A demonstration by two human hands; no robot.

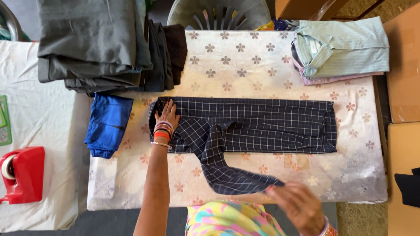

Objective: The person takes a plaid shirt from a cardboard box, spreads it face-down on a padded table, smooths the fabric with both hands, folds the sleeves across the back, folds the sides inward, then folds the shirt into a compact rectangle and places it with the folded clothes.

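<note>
A dark navy checked shirt [262, 120] lies folded lengthwise across a flower-printed ironing table [245, 61]. My left hand [167, 114], with bangles on the wrist, presses flat on the shirt's left end. One sleeve [227, 170] runs diagonally toward the near edge. My right hand [297, 203], blurred, grips that sleeve's cuff at the table's front edge.
A stack of grey and dark trousers [96, 43] sits at the back left, a blue cloth [107, 124] beside it. Folded pale green and pink shirts [341, 48] lie at the back right. A red tape dispenser [22, 175] rests on the white cloth to the left. A plastic chair [218, 13] stands behind.
</note>
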